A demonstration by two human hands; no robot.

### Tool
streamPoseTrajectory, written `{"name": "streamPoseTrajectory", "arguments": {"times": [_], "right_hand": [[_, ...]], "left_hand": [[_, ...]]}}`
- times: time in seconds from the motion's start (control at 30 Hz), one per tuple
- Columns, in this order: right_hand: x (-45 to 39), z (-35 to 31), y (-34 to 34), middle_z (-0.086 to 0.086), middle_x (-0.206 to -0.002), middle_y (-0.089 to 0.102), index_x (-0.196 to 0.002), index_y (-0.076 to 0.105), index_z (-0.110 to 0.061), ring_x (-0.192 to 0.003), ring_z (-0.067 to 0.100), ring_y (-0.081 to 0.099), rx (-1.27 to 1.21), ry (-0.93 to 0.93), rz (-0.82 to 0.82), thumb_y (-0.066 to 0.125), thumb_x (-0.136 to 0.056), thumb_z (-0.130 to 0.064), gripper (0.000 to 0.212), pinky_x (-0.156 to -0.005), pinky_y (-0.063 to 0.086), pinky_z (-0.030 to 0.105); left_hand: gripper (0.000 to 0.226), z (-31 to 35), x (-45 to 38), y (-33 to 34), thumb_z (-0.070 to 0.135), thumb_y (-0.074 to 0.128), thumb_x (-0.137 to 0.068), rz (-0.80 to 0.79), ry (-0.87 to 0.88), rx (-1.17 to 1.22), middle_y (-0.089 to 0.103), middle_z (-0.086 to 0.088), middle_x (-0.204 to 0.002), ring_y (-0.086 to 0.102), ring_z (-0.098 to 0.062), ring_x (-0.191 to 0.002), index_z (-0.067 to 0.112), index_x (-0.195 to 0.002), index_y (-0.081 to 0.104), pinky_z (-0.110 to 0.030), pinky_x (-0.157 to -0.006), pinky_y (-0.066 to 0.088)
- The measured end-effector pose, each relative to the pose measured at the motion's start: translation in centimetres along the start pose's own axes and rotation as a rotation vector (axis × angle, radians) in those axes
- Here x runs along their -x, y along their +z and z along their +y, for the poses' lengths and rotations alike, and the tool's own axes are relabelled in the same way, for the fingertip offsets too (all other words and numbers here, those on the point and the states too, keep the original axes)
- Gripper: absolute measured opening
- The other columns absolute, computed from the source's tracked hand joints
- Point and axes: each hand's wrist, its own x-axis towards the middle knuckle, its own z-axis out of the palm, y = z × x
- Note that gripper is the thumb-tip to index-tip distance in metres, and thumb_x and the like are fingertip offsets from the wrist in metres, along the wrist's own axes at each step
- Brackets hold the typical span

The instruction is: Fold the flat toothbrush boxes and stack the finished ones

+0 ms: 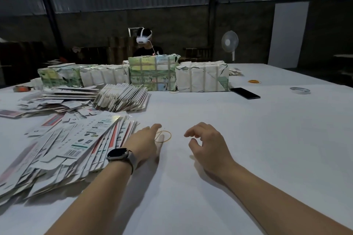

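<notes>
Two bare forearms reach in from the bottom edge over a big white table (pixel 248 129). On the left wrist sits a dark smartwatch (pixel 117 154). That left hand (pixel 144 142) lies low and flat with its fingers pretty much straight, holding nothing, fingertips right at a thin yellow rubber band (pixel 163 136) lying loose on the tabletop; can't really tell if it's actually touching the band. Over on the other side, the right hand (pixel 207 142) hovers with its fingers loosely curled and thumb tucked toward them, and it's got nothing in it either.

Just left of the left hand, a messy fanned heap of flat toothbrush boxes (pixel 63 150) spreads out, printed sides up, barcodes showing. Further back on the left there's a looser scatter of flat pieces (pixel 57 101), and next to that a tighter bundle of folded boxes (pixel 122 99) packed side by side on edge.

Behind those runs a row of paper-wrapped bundles (pixel 152 74) across the table. To their right: a black phone (pixel 245 93), a roll of tape (pixel 299 90), and a few more yellow rubber bands (pixel 254 81) well apart from the hands.

Across the table another person wearing a white headset (pixel 144 38) sits behind the bundles, with a white standing fan (pixel 229 41) off to the right in the dim room.
</notes>
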Motion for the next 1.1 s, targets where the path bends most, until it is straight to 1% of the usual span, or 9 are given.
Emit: {"name": "streamPoseTrajectory", "arguments": {"times": [0.1, 0.23, 0.4, 0.57, 0.7, 0.83, 0.93, 1.0, 1.1], "right_hand": [[-0.1, 0.0, 0.0, -0.014, -0.091, 0.061, -0.091, 0.071, -0.021, -0.088, 0.004, 0.05, -0.013, 0.013, -0.009, 0.059, -0.085, -0.004, 0.022, -0.077, 0.037, 0.015], [0.0, 0.0, -0.1, -0.013, -0.091, 0.062, -0.09, 0.071, -0.021, -0.087, 0.005, 0.051, -0.02, 0.015, -0.012, 0.059, -0.085, -0.003, 0.022, -0.078, 0.041, 0.021], [-0.1, -0.1, -0.1, -0.01, -0.092, 0.064, -0.089, 0.072, -0.02, -0.087, 0.007, 0.053, -0.024, 0.008, -0.006, 0.059, -0.084, -0.002, 0.022, -0.078, 0.042, 0.022], [-0.1, -0.2, -0.2, -0.012, -0.091, 0.063, -0.088, 0.072, -0.019, -0.088, 0.009, 0.054, -0.048, 0.022, -0.005, 0.059, -0.084, -0.001, 0.023, -0.078, 0.043, 0.025], [-0.1, -0.3, -0.2, -0.011, -0.091, 0.062, -0.088, 0.072, -0.019, -0.087, 0.009, 0.053, -0.054, 0.024, -0.01, 0.059, -0.084, -0.001, 0.022, -0.08, 0.044, 0.027], [-0.1, -0.1, -0.2, -0.011, -0.091, 0.061, -0.088, 0.072, -0.02, -0.087, 0.009, 0.053, -0.062, 0.025, -0.014, 0.059, -0.084, -0.002, 0.022, -0.08, 0.044, 0.027], [-0.2, 0.0, -0.1, -0.013, -0.091, 0.06, -0.087, 0.071, -0.021, -0.087, 0.008, 0.053, -0.071, 0.031, -0.019, 0.059, -0.084, -0.002, 0.023, -0.08, 0.043, 0.026], [-0.2, 0.0, -0.1, -0.013, -0.091, 0.061, -0.087, 0.071, -0.022, -0.087, 0.007, 0.053, -0.072, 0.033, -0.027, 0.058, -0.084, -0.002, 0.023, -0.08, 0.043, 0.026], [-0.2, 0.1, 0.0, -0.014, -0.091, 0.06, -0.087, 0.07, -0.023, -0.086, 0.007, 0.053, -0.07, 0.025, -0.031, 0.058, -0.084, -0.003, 0.024, -0.079, 0.043, 0.025]], "left_hand": [[0.07, 0.0, 0.2, -0.8, 0.009, 0.052, -0.094, 0.002, -0.038, -0.009, 0.057, -0.012, -0.13, 0.058, -0.031, -0.115, 0.02, -0.156, 0.021, -0.036, -0.085, 0.046], [0.058, 0.4, 0.6, -0.4, 0.019, 0.048, -0.099, 0.009, -0.05, 0.027, 0.065, -0.01, -0.112, 0.06, -0.029, -0.098, 0.021, -0.152, 0.026, -0.034, -0.073, 0.042], [0.05, 1.2, 0.5, -0.1, 0.026, 0.046, -0.102, 0.014, -0.022, 0.154, 0.062, -0.01, -0.124, 0.057, -0.03, -0.112, 0.021, -0.15, 0.033, -0.034, -0.083, 0.042], [0.056, 0.8, 0.6, -0.1, 0.033, 0.053, -0.097, 0.046, -0.088, 0.099, 0.054, -0.009, -0.138, 0.05, -0.033, -0.126, 0.026, -0.15, 0.035, -0.047, -0.104, 0.044], [0.072, 0.1, 0.4, -0.5, 0.045, 0.069, -0.086, 0.099, -0.127, 0.06, 0.047, -0.007, -0.143, 0.04, -0.032, -0.134, 0.029, -0.148, 0.036, -0.046, -0.108, 0.04], [0.082, -0.2, 0.4, -0.7, 0.052, 0.082, -0.073, 0.194, -0.168, 0.113, 0.049, -0.006, -0.134, 0.047, -0.032, -0.125, 0.029, -0.141, 0.045, -0.04, -0.097, 0.044], [0.083, 0.0, 0.5, -1.0, 0.044, 0.088, -0.069, 0.211, -0.183, 0.174, 0.045, -0.006, -0.128, 0.055, -0.027, -0.105, 0.028, -0.139, 0.046, -0.034, -0.082, 0.046], [0.08, 0.2, 0.6, -1.5, 0.031, 0.087, -0.072, 0.204, -0.18, 0.196, 0.042, -0.006, -0.126, 0.05, -0.023, -0.093, 0.027, -0.139, 0.045, -0.031, -0.075, 0.044], [0.065, 0.2, 0.8, -2.9, 0.003, 0.069, -0.08, 0.296, -0.172, 0.191, 0.039, -0.005, -0.115, 0.049, -0.021, -0.082, 0.025, -0.138, 0.048, -0.028, -0.066, 0.041]]}}
